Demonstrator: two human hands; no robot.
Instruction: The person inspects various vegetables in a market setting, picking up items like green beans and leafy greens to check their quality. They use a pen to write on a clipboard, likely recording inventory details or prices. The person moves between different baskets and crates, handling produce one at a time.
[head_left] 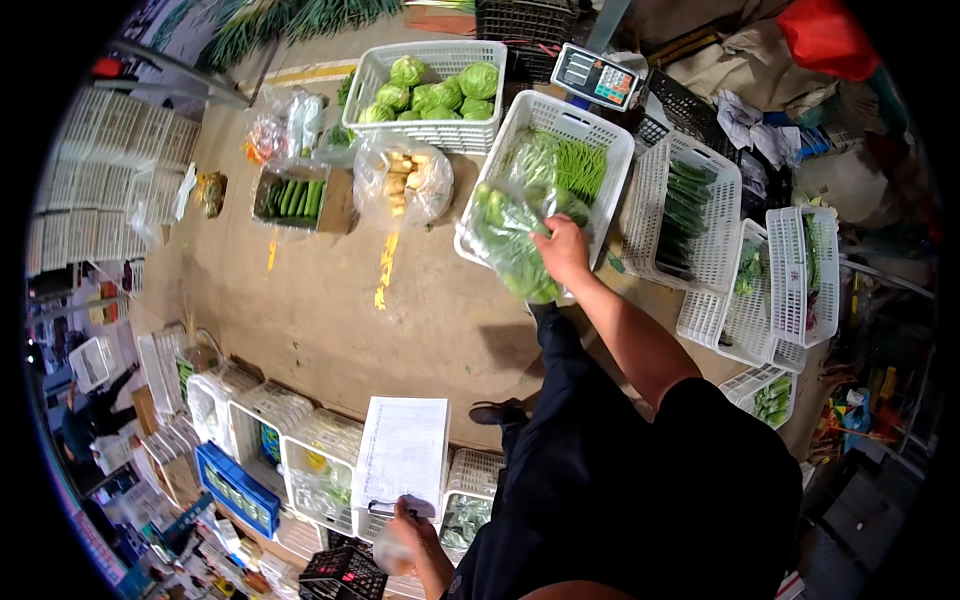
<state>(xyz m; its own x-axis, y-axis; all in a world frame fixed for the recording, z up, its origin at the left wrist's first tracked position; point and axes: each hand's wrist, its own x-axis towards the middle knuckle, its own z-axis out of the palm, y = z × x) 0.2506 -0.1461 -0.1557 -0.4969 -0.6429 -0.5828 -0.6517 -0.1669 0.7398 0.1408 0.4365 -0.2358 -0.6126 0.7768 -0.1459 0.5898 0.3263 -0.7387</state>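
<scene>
Bag of greens: clear glossy plastic film, crinkled, held in the right hand. Basket: white moulded plastic lattice, matt. Sheet: white matt paper on a clipboard gripped by the left hand. Floor: rough, dull concrete. Crate: blue hard plastic. Trousers: dark matt cloth.
</scene>
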